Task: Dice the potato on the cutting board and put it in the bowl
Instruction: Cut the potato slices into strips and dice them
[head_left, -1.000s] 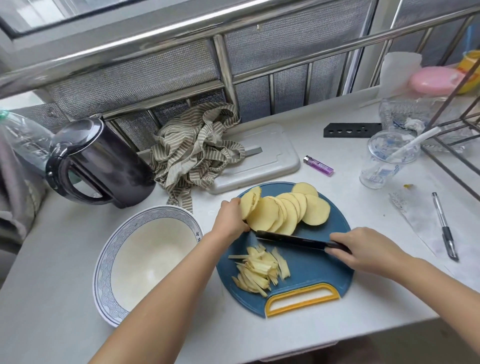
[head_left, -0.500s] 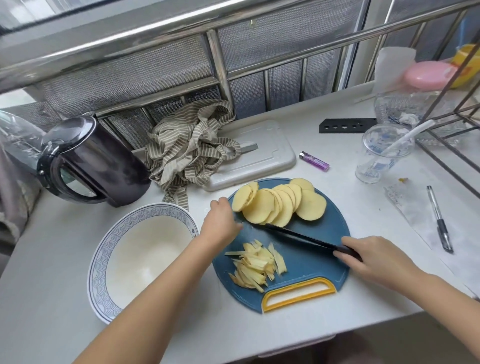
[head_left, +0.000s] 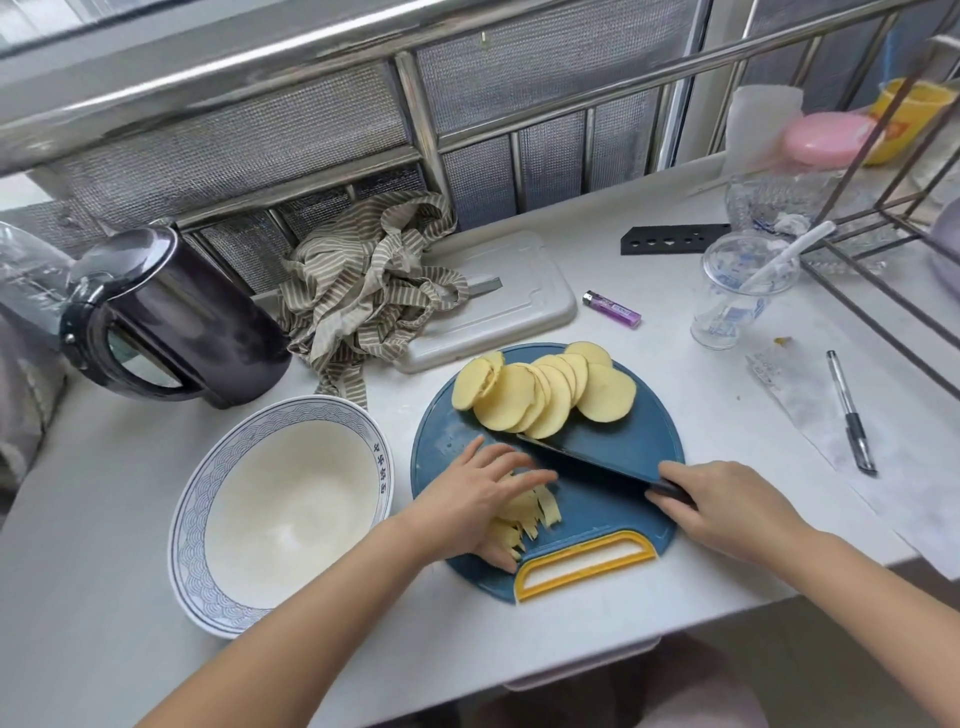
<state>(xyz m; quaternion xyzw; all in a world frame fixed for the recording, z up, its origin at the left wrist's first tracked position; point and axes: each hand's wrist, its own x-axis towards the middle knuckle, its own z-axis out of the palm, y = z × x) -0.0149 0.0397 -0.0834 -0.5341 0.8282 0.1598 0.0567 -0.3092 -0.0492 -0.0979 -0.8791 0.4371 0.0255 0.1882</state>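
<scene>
A round blue cutting board (head_left: 623, 447) with a yellow handle lies in front of me. Several round potato slices (head_left: 545, 395) are fanned out along its far edge. A pile of potato strips (head_left: 524, 514) sits near the board's front left, half hidden under my left hand (head_left: 483, 493), which lies over them with its fingers spread. My right hand (head_left: 727, 509) grips the handle of a dark knife (head_left: 592, 462) whose blade lies across the board between slices and strips. An empty white bowl (head_left: 280, 509) with a blue patterned rim stands left of the board.
A dark kettle (head_left: 171, 322) stands at the back left beside a striped cloth (head_left: 363, 291) and a grey board (head_left: 509, 306). A purple lighter (head_left: 613, 309), a clear cup (head_left: 737, 296), a pen (head_left: 852, 415) and a wire rack (head_left: 883, 260) lie to the right.
My left hand left the potato slices and came down toward me onto the pile of strips. The knife swung with its tip nearer the slices. My right hand stayed on the handle.
</scene>
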